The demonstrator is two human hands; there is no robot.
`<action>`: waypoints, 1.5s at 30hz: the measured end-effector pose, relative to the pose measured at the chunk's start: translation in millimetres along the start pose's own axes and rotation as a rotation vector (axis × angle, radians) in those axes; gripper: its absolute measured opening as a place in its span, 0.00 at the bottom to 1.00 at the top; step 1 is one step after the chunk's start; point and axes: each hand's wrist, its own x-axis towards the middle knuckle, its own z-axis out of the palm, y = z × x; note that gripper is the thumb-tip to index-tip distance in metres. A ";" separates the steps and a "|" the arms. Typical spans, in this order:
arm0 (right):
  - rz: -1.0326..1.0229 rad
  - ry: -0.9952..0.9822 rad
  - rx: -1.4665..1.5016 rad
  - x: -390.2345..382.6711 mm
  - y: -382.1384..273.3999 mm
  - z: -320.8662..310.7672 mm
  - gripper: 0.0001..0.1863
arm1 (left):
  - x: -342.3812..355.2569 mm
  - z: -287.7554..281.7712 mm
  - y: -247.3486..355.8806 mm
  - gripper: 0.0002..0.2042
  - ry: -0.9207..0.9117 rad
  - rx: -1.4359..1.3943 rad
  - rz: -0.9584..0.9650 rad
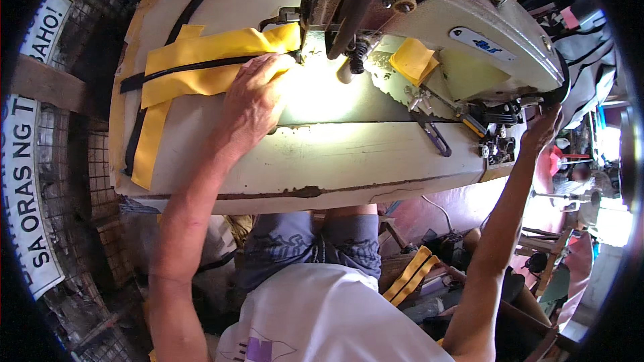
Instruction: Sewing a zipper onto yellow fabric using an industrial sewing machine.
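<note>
A yellow fabric strip (194,57) with a black band (215,62) along it lies on the sewing machine's bed, its right end under the needle area. My left hand (256,90) presses on that end, fingers together at the fabric's near edge; the fingertips are partly lost in the lamp's glare. At the far right, my right hand (542,127) reaches up to the sewing machine's handwheel (562,74), fingers bent at its lower rim and partly hidden. The sewing machine (463,7) arches over the bed between my hands.
Near the machine's pillar lie folded yellow fabric (413,60), small scissors (433,135) and a yellow-and-black screwdriver (471,123). More yellow strips (153,141) and black bands hang over the bed's left side. Another yellow-and-black strip (410,275) rests below, beside my lap. A wire-mesh wall (67,161) stands left.
</note>
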 end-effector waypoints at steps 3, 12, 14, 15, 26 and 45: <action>-0.224 0.117 -0.333 -42.3 -59.3 6.8 0.23 | 0.3 -3.2 -0.7 0.13 -0.052 0.031 0.033; -0.583 -0.386 -0.591 -246.4 -111.4 56.1 0.23 | 0.9 -0.1 -0.5 0.16 -0.069 0.053 0.054; -0.550 -0.327 -0.604 -249.5 -112.1 58.7 0.23 | 2.3 0.2 -4.0 0.17 -0.077 0.056 0.055; -0.538 -0.330 -0.619 -249.2 -112.8 59.1 0.23 | 3.4 2.0 -5.2 0.18 -0.073 0.069 0.056; -0.562 -0.339 -0.674 -249.1 -108.6 57.9 0.20 | 2.4 6.8 -8.4 0.19 -0.064 0.069 0.019; -0.626 -0.394 -0.587 -249.9 -114.7 58.3 0.20 | -51.0 -52.5 -40.0 0.21 0.223 0.380 -0.386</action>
